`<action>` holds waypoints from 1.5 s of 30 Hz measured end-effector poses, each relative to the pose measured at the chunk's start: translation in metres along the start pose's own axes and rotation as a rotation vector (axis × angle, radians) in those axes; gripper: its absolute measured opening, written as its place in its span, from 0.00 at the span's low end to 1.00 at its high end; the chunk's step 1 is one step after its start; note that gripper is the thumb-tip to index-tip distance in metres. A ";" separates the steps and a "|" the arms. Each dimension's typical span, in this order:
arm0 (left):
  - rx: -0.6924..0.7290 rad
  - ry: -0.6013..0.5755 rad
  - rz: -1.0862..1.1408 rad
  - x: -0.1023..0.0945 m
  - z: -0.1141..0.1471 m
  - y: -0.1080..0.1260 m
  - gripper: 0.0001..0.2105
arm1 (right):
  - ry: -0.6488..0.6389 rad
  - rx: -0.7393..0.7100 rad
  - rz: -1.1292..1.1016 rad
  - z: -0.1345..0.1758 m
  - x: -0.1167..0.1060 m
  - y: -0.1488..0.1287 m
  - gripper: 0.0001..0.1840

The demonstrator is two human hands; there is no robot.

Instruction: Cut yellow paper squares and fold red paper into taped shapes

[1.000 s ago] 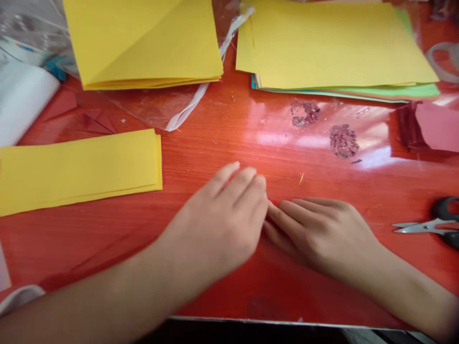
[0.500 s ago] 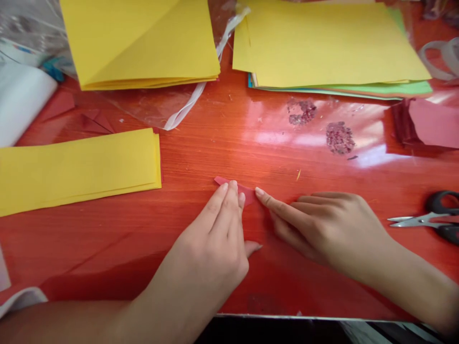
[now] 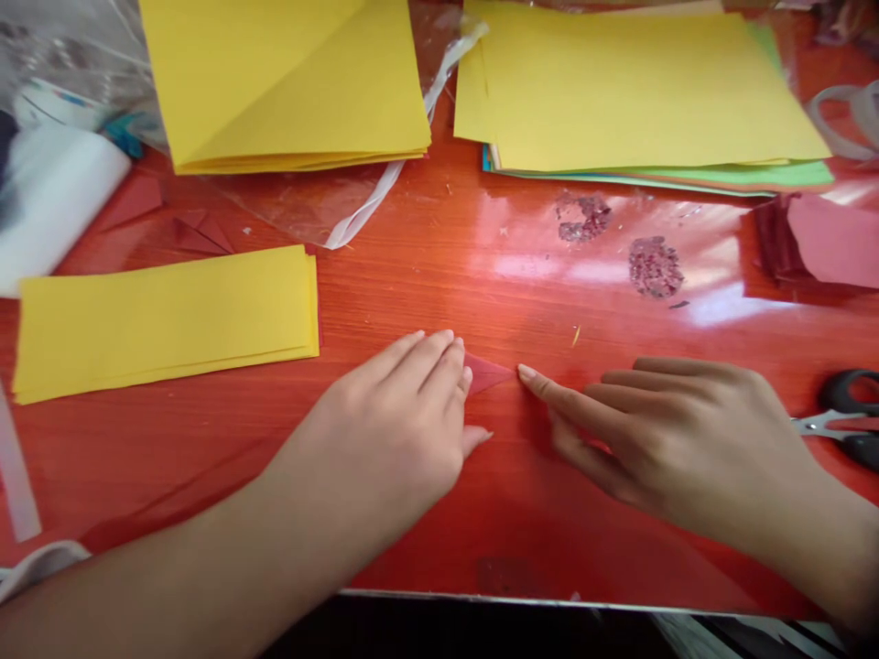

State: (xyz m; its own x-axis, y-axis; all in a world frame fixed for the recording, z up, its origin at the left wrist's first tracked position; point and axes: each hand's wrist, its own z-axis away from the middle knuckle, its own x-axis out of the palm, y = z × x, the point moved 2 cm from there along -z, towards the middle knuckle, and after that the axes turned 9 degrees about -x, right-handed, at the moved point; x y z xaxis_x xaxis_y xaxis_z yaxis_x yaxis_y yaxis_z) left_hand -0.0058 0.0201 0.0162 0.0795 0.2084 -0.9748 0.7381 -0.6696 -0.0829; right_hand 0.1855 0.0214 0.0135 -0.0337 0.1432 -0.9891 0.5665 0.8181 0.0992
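A small piece of folded red paper (image 3: pixel 486 372) lies on the red table, its pointed end toward the right. My left hand (image 3: pixel 391 416) rests flat over the paper's left part, fingers stretched out and pressing it down, so that part is hidden. At the paper's right tip, my right hand (image 3: pixel 669 435) touches the table with its outstretched index finger. Its other fingers are loosely bent and hold nothing.
Yellow paper strips (image 3: pixel 168 320) lie at left, near folded red pieces (image 3: pixel 202 233) and a white roll (image 3: pixel 61 197). Yellow sheets (image 3: pixel 295 91) and a coloured paper stack (image 3: pixel 638 91) lie behind. At right are black-handled scissors (image 3: pixel 851 398) and red paper pieces (image 3: pixel 834 236).
My left hand has flattened further over the red paper and turned slightly. The paper's pointed right end now shows, and my right index finger has moved right to its tip. The view has shifted slightly.
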 end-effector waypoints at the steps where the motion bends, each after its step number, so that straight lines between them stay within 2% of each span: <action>1: -0.013 -0.004 0.041 0.002 -0.002 -0.004 0.14 | 0.014 -0.002 -0.001 0.001 0.000 0.001 0.16; 5: -0.085 -0.094 0.188 0.012 -0.011 -0.015 0.08 | 0.088 0.049 -0.105 0.004 0.007 0.003 0.14; 10: -0.182 -0.206 0.319 0.021 -0.014 -0.021 0.07 | 0.155 0.211 -0.319 0.005 0.019 0.005 0.15; 14: -0.282 -0.274 0.461 0.020 -0.013 -0.026 0.08 | 0.151 0.264 -0.477 0.000 0.019 0.004 0.15; 17: -0.431 -0.387 0.584 0.017 -0.014 -0.028 0.10 | 0.111 0.330 -0.610 -0.004 0.016 0.004 0.14; 19: -0.579 -0.457 0.778 0.014 -0.016 -0.027 0.09 | 0.094 0.399 -0.738 -0.006 0.014 0.003 0.13; 22: -0.763 -0.465 1.220 0.013 -0.018 -0.019 0.06 | 0.110 0.466 -0.915 -0.008 0.012 0.001 0.14; 24: -0.796 -0.483 1.501 0.015 -0.019 -0.011 0.05 | 0.100 0.479 -0.985 -0.010 0.012 -0.001 0.13; 26: -0.783 -0.533 1.668 0.016 -0.020 -0.005 0.06 | 0.064 0.476 -1.036 -0.011 0.011 -0.001 0.13; 28: -0.792 -0.538 1.683 0.017 -0.019 -0.003 0.08 | 0.044 0.490 -1.098 -0.010 0.009 0.001 0.13; 31: -0.815 -0.500 1.543 0.017 -0.018 -0.005 0.08 | 0.045 0.547 -1.278 -0.009 0.006 0.004 0.09; 34: -0.781 -0.544 1.430 0.018 -0.017 -0.006 0.10 | 0.046 0.607 -1.442 -0.009 0.007 0.005 0.10; 36: -0.759 -0.569 1.398 0.018 -0.017 -0.006 0.13 | 0.031 0.635 -1.465 -0.010 0.009 0.006 0.11; 39: -0.777 -0.534 1.399 0.018 -0.017 -0.006 0.15 | 0.017 0.653 -1.478 -0.010 0.012 0.005 0.10; 45: -0.797 -0.490 1.472 0.020 -0.017 -0.005 0.11 | -0.013 0.672 -1.550 -0.011 0.011 0.003 0.10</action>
State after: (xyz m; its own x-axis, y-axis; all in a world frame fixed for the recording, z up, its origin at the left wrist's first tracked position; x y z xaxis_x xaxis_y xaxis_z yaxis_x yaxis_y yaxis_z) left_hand 0.0035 0.0395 0.0005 0.8480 -0.5173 -0.1153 0.3744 0.4309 0.8211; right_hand 0.1780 0.0318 0.0046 -0.8497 -0.5168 -0.1048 0.2338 -0.1911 -0.9533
